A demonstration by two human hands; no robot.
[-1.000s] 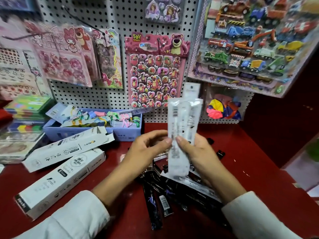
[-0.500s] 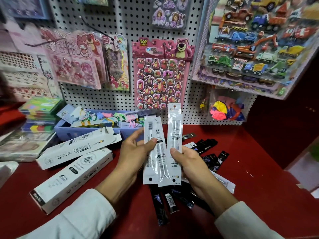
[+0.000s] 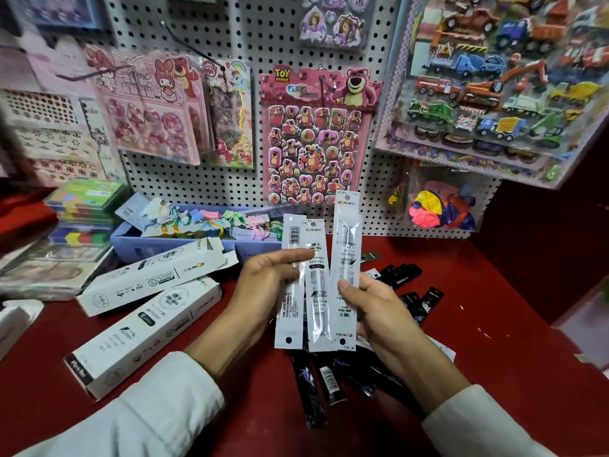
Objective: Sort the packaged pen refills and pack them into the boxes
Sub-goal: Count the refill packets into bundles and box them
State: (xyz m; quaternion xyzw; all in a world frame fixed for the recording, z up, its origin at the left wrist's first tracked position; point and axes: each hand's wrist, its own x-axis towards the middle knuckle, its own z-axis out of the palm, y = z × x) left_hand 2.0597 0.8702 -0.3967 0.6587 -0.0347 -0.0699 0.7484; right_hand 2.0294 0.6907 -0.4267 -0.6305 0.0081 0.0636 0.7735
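Upright, both hands [image 3: 329, 298] pinch white refill packets [image 3: 318, 285] above the red table's [image 3: 494, 324] bare right edge.

Sticker sheets [image 3: 318, 136] and balloons [image 3: 440, 209] hang on pegboard [image 3: 244, 31].

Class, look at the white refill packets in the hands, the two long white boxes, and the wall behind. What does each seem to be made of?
White refill packets: probably thin plastic film, glossy, with a clear window that shows the refill inside.
Long white boxes: likely printed cardboard, matt, with folded edges; one has an open end flap.
Wall: a white board with regular holes; metal or hardboard cannot be told.
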